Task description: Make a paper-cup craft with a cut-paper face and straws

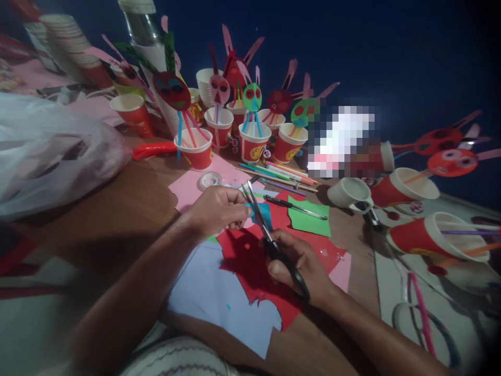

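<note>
My left hand point(221, 211) is pinched closed at the middle of the table, with a small piece of blue paper point(263, 214) at its fingertips. My right hand point(299, 266) grips black-handled scissors point(263, 222). Their blades point up and away, slightly parted, and pass close beside the left fingertips and across the blue paper. Beneath the hands lie red paper point(250, 261), a pale blue sheet point(219, 297) and pink paper point(188, 183). A black pen point(295, 206) rests partly on a green paper piece point(313, 222) beyond the scissors.
Paper cups point(254, 141) holding straws with paper faces line the back. A tape roll point(210, 180) and several markers point(285, 172) lie before them. A white mug point(348, 193) and tilted cups point(434, 235) are at right. A plastic bag point(50, 156) bulges at left.
</note>
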Demonstrator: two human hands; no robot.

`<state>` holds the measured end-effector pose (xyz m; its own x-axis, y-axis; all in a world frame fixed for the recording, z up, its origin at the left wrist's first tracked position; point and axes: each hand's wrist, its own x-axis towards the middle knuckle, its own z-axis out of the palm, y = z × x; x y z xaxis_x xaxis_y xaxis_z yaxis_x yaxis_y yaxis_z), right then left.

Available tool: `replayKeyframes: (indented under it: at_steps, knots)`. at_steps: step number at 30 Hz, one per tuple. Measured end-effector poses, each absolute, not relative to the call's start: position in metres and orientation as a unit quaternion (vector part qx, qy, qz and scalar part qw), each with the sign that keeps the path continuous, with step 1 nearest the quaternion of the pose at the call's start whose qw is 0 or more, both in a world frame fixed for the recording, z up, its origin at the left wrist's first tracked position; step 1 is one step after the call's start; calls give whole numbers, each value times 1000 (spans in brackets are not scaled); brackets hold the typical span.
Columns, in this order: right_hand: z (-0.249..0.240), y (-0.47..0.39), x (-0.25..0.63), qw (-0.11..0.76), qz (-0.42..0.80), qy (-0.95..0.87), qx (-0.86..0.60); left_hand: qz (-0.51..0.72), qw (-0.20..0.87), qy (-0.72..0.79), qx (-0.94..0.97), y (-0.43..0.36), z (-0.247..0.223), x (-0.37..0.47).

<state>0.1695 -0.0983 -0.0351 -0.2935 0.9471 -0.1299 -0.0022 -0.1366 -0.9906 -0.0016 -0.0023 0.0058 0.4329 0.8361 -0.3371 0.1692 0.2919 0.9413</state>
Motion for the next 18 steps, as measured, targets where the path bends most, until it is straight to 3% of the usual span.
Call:
replayKeyframes:
  at_steps: [18]
  knots:
    - [-34, -97, 171, 417, 609, -516, -434, 267, 662, 440, 545, -3, 3, -1]
